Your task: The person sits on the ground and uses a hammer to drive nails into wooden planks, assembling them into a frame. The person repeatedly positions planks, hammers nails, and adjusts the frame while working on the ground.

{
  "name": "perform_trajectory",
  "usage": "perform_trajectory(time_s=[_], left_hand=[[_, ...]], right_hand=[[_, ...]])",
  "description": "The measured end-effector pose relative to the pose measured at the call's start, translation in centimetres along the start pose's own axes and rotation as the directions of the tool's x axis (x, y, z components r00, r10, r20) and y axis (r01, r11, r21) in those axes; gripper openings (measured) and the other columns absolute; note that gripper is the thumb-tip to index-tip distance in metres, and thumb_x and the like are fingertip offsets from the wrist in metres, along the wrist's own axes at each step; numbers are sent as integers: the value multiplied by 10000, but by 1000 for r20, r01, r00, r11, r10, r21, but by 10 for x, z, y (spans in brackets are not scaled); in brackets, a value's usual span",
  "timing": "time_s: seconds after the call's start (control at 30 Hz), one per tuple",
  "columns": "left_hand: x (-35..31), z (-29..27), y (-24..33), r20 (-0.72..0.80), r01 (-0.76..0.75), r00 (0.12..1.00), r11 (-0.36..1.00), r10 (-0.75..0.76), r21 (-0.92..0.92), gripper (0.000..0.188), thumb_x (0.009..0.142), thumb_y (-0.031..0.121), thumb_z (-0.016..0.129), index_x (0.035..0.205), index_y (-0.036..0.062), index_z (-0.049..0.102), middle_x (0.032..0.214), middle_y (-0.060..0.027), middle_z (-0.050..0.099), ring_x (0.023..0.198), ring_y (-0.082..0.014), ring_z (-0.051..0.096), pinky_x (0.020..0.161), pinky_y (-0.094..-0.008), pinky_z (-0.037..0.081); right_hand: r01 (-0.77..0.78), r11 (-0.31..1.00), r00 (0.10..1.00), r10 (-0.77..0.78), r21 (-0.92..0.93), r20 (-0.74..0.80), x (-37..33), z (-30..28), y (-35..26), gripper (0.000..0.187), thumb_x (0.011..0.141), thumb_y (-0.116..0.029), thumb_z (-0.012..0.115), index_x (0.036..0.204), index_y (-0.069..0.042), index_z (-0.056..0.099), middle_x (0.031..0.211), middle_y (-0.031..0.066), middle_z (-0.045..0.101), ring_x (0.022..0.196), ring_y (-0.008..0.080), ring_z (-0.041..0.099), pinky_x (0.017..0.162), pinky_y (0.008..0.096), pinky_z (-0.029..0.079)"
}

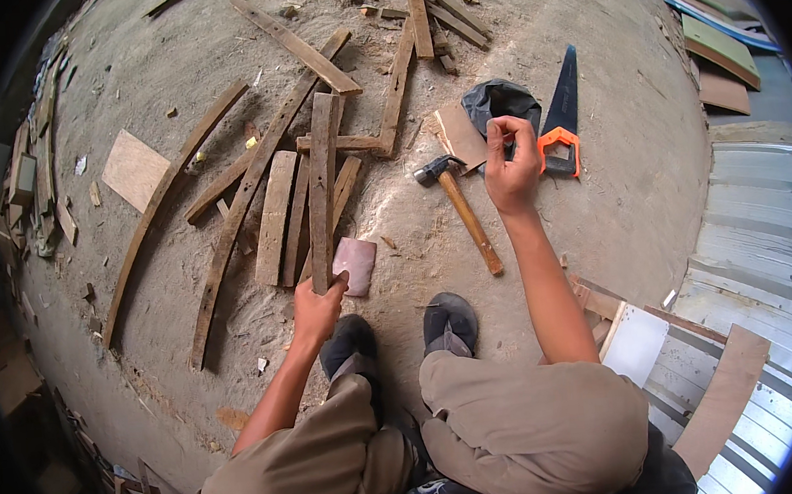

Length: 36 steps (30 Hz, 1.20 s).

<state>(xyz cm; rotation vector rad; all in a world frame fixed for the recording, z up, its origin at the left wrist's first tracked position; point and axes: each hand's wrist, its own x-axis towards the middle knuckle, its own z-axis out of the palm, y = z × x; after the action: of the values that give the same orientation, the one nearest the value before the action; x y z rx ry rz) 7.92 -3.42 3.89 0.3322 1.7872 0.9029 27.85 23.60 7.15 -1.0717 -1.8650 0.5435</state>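
Observation:
My left hand (316, 311) is closed round the near end of a wooden strip (321, 174), which slants up and away over other pieces of wood. Raised at the right, my right hand (512, 173) has its thumb and fingertips pinched together; anything between them is too small to make out. Behind that hand sits a black plastic bag (496, 98), partly hidden by it. A claw hammer (465, 213) with a wooden handle lies on the ground left of my right forearm. Just beyond, to the right, rests a handsaw (564, 111) with an orange and black handle.
Several loose planks (275, 219) lie left of centre, with more scrap wood (430, 10) at the far side. A pinkish flat piece (355, 264) lies before my shoes. Thin boards (133, 169) lie at left; corrugated metal sheeting (752, 213) borders the right.

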Motion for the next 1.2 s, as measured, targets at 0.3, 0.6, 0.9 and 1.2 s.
perform_trajectory(time_s=[0.3,0.6,0.9,1.2], left_hand=[[4,4,10,11,-57,998,996,57,66,285,879,285,698,754,37,634,550,35,487,470,-66,411,444,-285,302],[13,-18,1,-160,-156,968,961,196,229,353,849,295,709,982,-30,679,713,-108,670,669,-130,584,645,-340,480],[11,-19,12,-191,-170,956,951,223,259,350,851,279,703,1021,-27,688,792,-142,713,725,-182,665,686,-343,504],[10,-22,10,-202,-267,921,919,332,290,341,859,272,702,1020,-28,677,818,-177,709,739,-177,665,674,-349,506]], right_hand=[[-351,909,926,373,-225,65,-37,-36,38,231,860,-206,737,895,-8,622,919,111,610,880,255,602,757,346,467],[-215,866,889,365,-450,277,-125,-3,21,221,886,-198,685,994,-22,607,955,107,576,978,271,568,879,389,433],[-117,812,828,397,-572,395,-118,-4,33,314,907,-189,642,1145,-11,540,1089,154,537,1041,336,555,885,436,430],[-460,885,750,432,-75,501,-107,-1,16,358,1023,-304,477,1142,32,504,927,128,542,751,232,595,640,327,492]])
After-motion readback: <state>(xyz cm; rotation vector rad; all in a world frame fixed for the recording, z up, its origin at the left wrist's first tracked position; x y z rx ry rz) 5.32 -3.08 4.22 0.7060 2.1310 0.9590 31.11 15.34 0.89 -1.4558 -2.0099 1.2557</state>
